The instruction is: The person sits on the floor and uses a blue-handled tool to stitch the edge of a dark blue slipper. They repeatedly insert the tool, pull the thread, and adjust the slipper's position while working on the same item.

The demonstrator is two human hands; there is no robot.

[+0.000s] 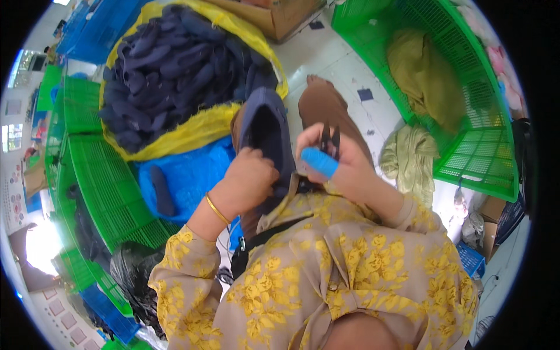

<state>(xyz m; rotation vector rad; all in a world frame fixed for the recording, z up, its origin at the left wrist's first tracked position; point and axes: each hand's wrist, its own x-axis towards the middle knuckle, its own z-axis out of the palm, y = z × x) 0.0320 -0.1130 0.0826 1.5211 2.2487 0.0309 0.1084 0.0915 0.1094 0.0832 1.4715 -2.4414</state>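
A navy knitted piece (274,108), shaped like a sock or a shoe upper with a long opening, lies over my lap. My left hand (249,179) is closed on its near left edge, the fingers curled at the opening. In my right hand (344,154), just right of the piece, is a pair of black thread snips (329,139), blades pointing away from me and a little apart. Blue tape (319,162) wraps the right thumb. Beyond my left hand, a yellow sack (204,129) is heaped with similar navy knitted pieces (169,64).
A blue plastic sheet (201,166) with one navy piece (162,191) on it lies left of my lap. Green crates (108,181) stand at the left. A large green crate (484,146) at the right holds olive cloth (423,76); pale green cloth (408,160) hangs beside it.
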